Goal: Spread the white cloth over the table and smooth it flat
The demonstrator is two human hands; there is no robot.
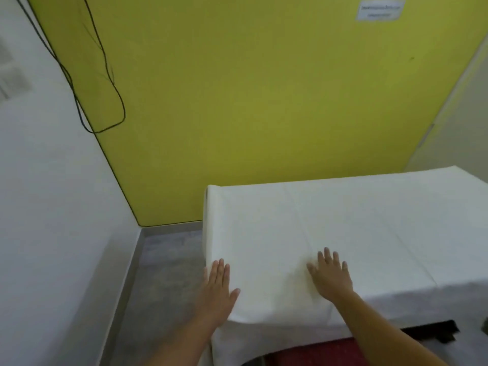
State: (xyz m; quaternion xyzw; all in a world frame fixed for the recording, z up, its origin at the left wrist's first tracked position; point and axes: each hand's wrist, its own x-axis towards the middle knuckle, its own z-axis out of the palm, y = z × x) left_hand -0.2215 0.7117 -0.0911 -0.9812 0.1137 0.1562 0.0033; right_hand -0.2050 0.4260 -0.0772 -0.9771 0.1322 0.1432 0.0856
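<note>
A thin white fabric cloth (356,220) covers the table, draping over its near and left edges. Both hands lie flat on it, fingers straight, gripping nothing — the left hand (217,291) at the left edge, the right hand (331,278) further in. Most of the cloth stretches away rightward — nearer the right hand.

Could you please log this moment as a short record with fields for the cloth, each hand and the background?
cloth: white cloth spread out, hanging down the left and near sides; faint creases
left hand: flat, fingers straight, on the cloth's left edge
right hand: flat, fingers spread, on top of the cloth
background: yellow wall; black cable hanging at left
</note>
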